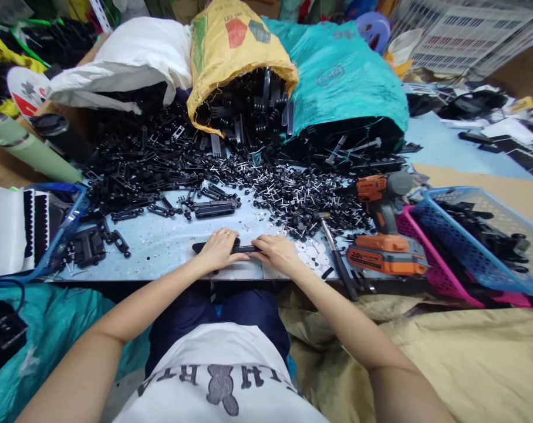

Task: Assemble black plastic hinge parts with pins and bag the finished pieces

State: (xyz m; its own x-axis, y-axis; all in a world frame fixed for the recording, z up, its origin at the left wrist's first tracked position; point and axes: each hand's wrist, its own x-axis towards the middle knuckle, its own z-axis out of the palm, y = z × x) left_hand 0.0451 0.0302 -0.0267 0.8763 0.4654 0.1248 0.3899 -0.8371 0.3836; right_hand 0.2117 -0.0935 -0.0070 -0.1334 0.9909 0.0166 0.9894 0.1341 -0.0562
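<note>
A long black plastic part (244,249) lies low over the front edge of the table, with both hands on it. My left hand (221,248) is closed around its left portion, and a dark end pokes out past the knuckles. On the other end, the fingers of my right hand (277,252) are closed. What exactly sits under the fingers is hidden. Just behind the hands rests another long black part (216,208). A heap of small black pieces with metal pins (302,191) spreads behind my right hand, and a pile of black plastic links (138,158) lies farther left.
A hammer (338,258) and an orange cordless drill (383,229) stand to the right, beside a blue basket (482,235) and a pink basket (442,270). White (138,53), yellow (240,41) and teal (346,70) sacks line the back. Another blue basket (75,220) is at left.
</note>
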